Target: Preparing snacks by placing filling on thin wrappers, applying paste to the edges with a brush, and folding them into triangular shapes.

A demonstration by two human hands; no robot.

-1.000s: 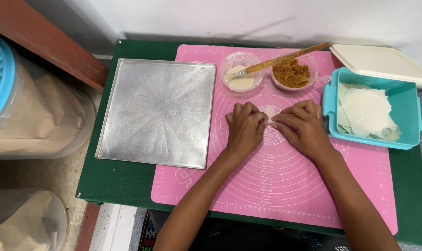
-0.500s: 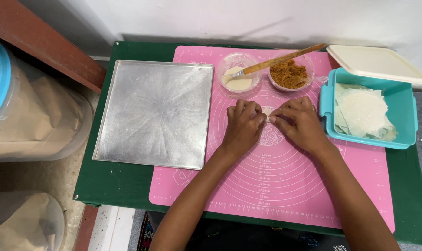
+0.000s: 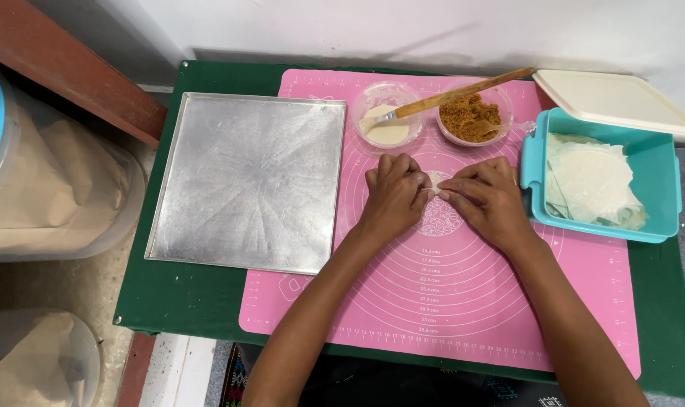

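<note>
Between the fingertips of both hands sits a small pale pastry wrapper [image 3: 433, 181], pinched from either side on the pink silicone mat [image 3: 448, 294]; the left hand [image 3: 393, 197] and right hand [image 3: 487, 197] curl closed over it, hiding most of it. Just beyond the grip stand a bowl of white paste [image 3: 387, 134] with a wooden brush [image 3: 463, 94] and a bowl of brown filling [image 3: 472, 119]. Right of the grip a teal tub [image 3: 655, 226] holds more wrappers [image 3: 593, 181], and left lies a metal baking tray [image 3: 248, 181].

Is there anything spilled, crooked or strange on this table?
Nothing stands out. The square metal tray lies flat, and the wooden-handled brush rests across two small clear bowls. Both hands, left hand and right hand, pinch a pale dough piece.
</note>
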